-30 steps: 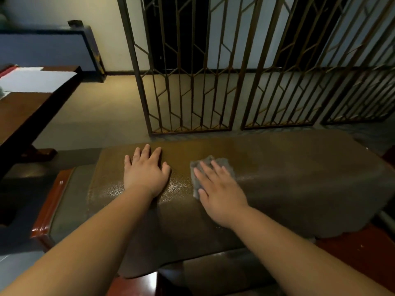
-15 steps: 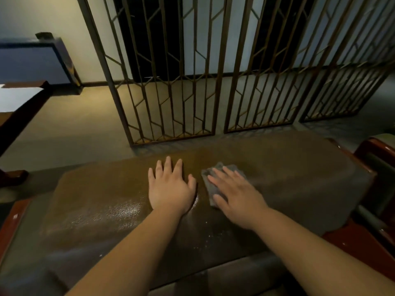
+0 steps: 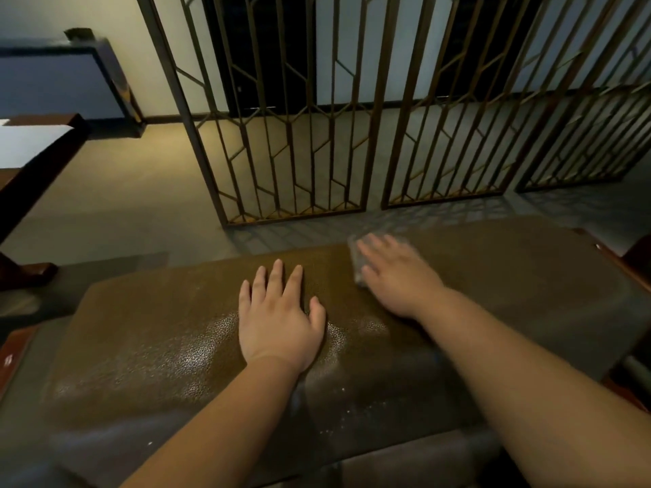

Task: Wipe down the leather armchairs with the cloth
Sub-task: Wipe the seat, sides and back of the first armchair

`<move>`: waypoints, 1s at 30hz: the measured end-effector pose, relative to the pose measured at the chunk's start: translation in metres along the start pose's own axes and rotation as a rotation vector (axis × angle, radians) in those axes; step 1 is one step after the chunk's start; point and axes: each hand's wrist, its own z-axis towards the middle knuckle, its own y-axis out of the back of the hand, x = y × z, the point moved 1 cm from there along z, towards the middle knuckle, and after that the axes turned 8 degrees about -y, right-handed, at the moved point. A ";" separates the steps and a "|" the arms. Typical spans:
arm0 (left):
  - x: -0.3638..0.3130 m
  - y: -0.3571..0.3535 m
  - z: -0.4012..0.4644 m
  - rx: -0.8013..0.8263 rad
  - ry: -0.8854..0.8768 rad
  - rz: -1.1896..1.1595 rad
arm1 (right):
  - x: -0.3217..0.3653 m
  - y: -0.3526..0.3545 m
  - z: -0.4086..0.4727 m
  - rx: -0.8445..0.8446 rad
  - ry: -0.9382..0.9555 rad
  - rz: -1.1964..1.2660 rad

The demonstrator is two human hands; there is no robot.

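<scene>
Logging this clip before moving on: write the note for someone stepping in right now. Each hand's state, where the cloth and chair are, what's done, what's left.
Left hand: flat, fingers straight, resting on the top of the leather armchair back.
Right hand: flat on the grey cloth, pressing it to the leather near the back's far edge; blurred by motion.
Done: cannot tell how much has been wiped; pale specks show on the leather near the forearms.
Left: the stretch to the right, the front face, then the neighbouring chair at the right edge.

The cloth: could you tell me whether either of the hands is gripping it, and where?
Neither grips it; the right hand presses flat on the cloth.
</scene>
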 end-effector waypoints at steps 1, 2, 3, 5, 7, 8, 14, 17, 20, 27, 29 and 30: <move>0.000 0.000 0.000 -0.006 0.000 0.006 | -0.019 0.006 0.011 -0.002 -0.113 0.005; -0.001 0.000 0.000 -0.013 0.001 0.009 | -0.030 0.010 0.021 0.004 -0.200 0.016; -0.001 -0.001 0.000 -0.017 0.003 0.011 | -0.029 0.011 0.027 0.008 -0.246 0.025; 0.000 -0.002 0.001 -0.022 0.010 0.016 | 0.006 0.008 0.027 0.013 -0.185 0.007; 0.000 -0.003 0.001 -0.034 0.011 0.017 | 0.049 0.000 0.011 0.003 0.029 -0.026; 0.000 -0.002 0.001 -0.040 0.010 0.015 | 0.062 -0.006 0.001 0.013 0.134 -0.031; -0.001 -0.002 0.000 -0.037 0.015 0.019 | -0.040 0.008 -0.012 0.001 -0.117 0.038; 0.000 -0.003 0.002 -0.032 0.018 0.019 | -0.042 0.005 -0.031 -0.019 -0.259 0.046; -0.001 -0.003 0.002 -0.035 0.025 0.011 | 0.022 -0.022 -0.072 -0.107 -0.022 -0.011; -0.001 -0.001 0.001 -0.033 0.017 0.009 | -0.071 -0.030 -0.078 -0.239 -0.103 0.024; -0.002 0.000 0.001 -0.024 0.006 0.013 | -0.094 -0.024 -0.076 -0.231 -0.298 0.083; -0.003 0.000 0.001 -0.016 -0.010 0.021 | -0.087 -0.026 -0.076 -0.243 -0.342 0.113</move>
